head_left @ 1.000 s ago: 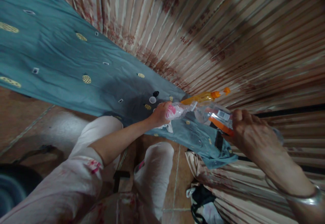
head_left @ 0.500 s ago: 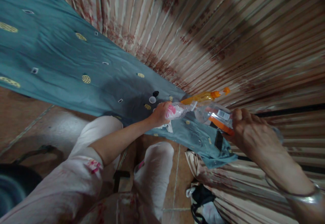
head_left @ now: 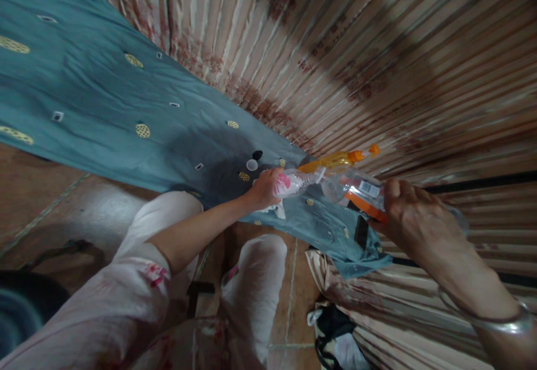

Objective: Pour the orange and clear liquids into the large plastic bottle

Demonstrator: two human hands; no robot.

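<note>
My left hand (head_left: 267, 188) is closed round a small clear plastic bottle with a pink and white label (head_left: 289, 184). In my right hand (head_left: 413, 219) is a larger clear plastic bottle with an orange label (head_left: 361, 193), tilted so its neck points left. The two bottle mouths meet or nearly meet; I cannot tell whether they touch. Just behind them stands a yellow dish-soap-like bottle with an orange pump top (head_left: 333, 161). A white cap (head_left: 251, 165) and a black cap (head_left: 257, 155) lie left of the bottles. Some white tissue or cloth (head_left: 277, 210) shows under my left hand.
A teal cloth with pineapple prints (head_left: 100, 95) covers the long surface. Pleated beige curtains (head_left: 335, 51) hang behind and to the right. A dark phone-like rectangle (head_left: 361, 232) lies near the cloth's right end. Black and white fabric or bags (head_left: 338, 333) rest low on the right.
</note>
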